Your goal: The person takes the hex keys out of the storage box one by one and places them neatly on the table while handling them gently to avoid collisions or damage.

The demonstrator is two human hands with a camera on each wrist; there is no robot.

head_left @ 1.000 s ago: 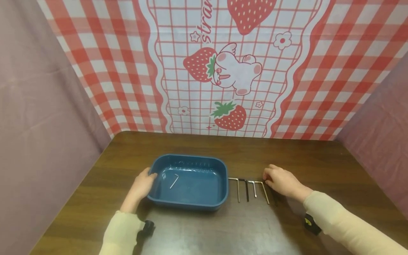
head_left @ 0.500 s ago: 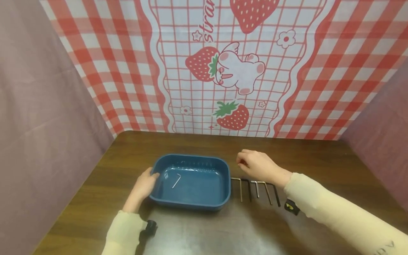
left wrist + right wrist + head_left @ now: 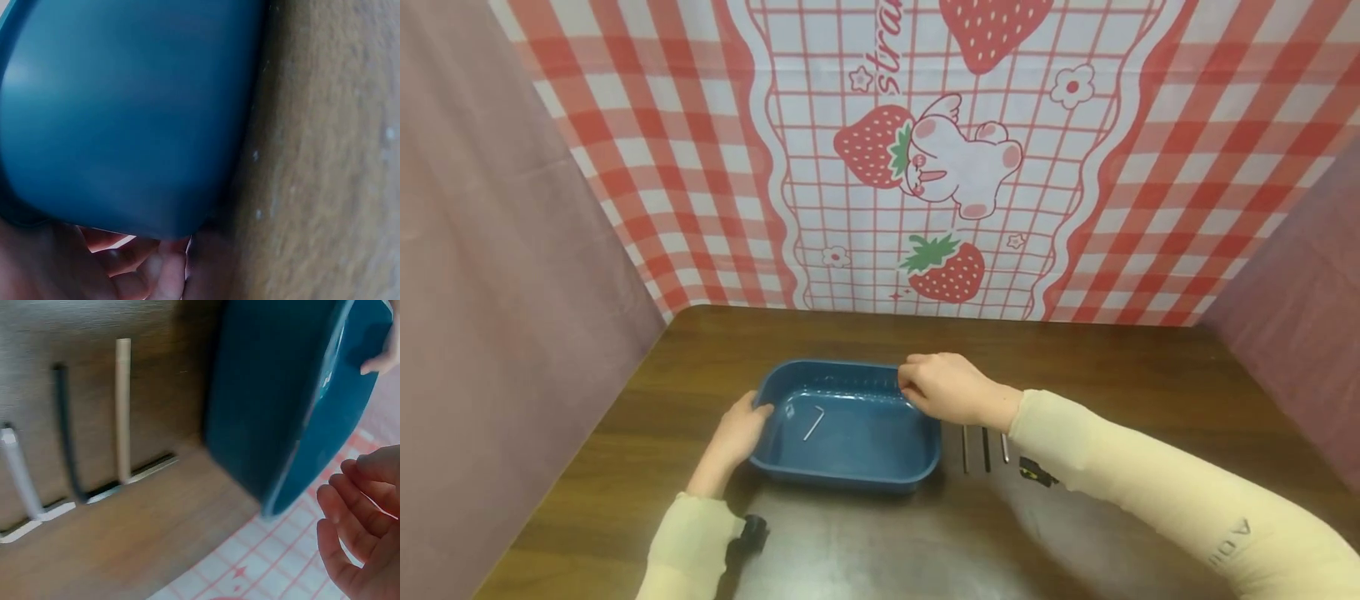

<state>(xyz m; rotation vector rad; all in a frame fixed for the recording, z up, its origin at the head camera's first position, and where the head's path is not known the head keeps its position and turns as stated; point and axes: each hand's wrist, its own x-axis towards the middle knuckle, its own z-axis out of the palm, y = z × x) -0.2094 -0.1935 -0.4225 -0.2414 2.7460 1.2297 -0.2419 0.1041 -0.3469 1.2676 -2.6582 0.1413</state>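
Observation:
A blue plastic basin (image 3: 846, 481) stands on the wooden table. My left hand (image 3: 743, 429) grips its left side, thumb over the rim and fingers outside, also seen in the left wrist view. One small silver hex key (image 3: 813, 423) lies inside, toward the left. Above the back right corner of the basin is my right hand (image 3: 946, 387), its fingers loosely bent; the right wrist view shows nothing between them. On the table right of the basin lie a gold hex key (image 3: 123, 412), a black hex key (image 3: 66, 434) and a silver hex key (image 3: 24, 475) in a row.
The right sleeve (image 3: 1105, 450) passes over the row and hides its right end. Behind the wooden table (image 3: 775, 333) hangs a red-and-white strawberry cloth (image 3: 850, 217). Mauve curtains (image 3: 520, 250) flank both sides.
My right hand has moved left, from beside the right end of the hex key row to over the basin's corner. The sleeve now covers that end. My left hand stays on the basin.

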